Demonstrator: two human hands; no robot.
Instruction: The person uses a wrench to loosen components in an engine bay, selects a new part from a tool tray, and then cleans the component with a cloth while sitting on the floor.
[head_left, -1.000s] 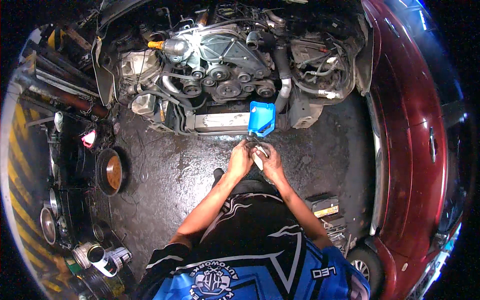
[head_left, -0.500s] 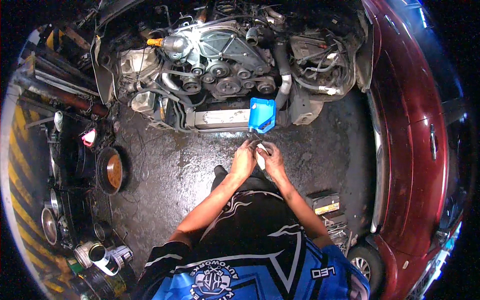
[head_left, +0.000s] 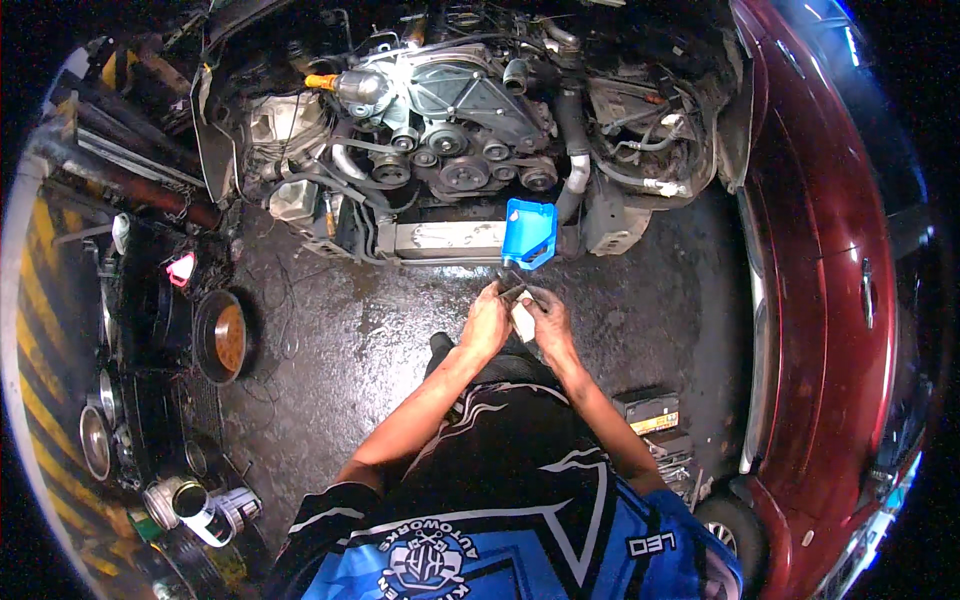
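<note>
My left hand point(head_left: 487, 322) and my right hand point(head_left: 547, 322) are close together in front of the open engine bay. A folded white cloth or paper point(head_left: 523, 318) is gripped in my right hand. The fingers of my left hand are closed around a small dark piece, too small to name, that meets the right fingertips. Just beyond my hands, a blue cut-open plastic container point(head_left: 530, 235) rests at the right end of a silver cooler point(head_left: 445, 235). Farther off is the engine point(head_left: 460, 120) with its belt and pulleys exposed.
A lit work lamp point(head_left: 360, 90) with an orange end lies on the engine. To the left are a round pan point(head_left: 222, 337) with brown contents and several containers. A dark red car point(head_left: 820, 270) stands at right, near a battery point(head_left: 652, 413). The floor point(head_left: 340, 310) looks wet.
The view has shifted slightly, moving the engine a little to the right. My hands stay together, and more of the white cloth or paper shows below the right fingers.
</note>
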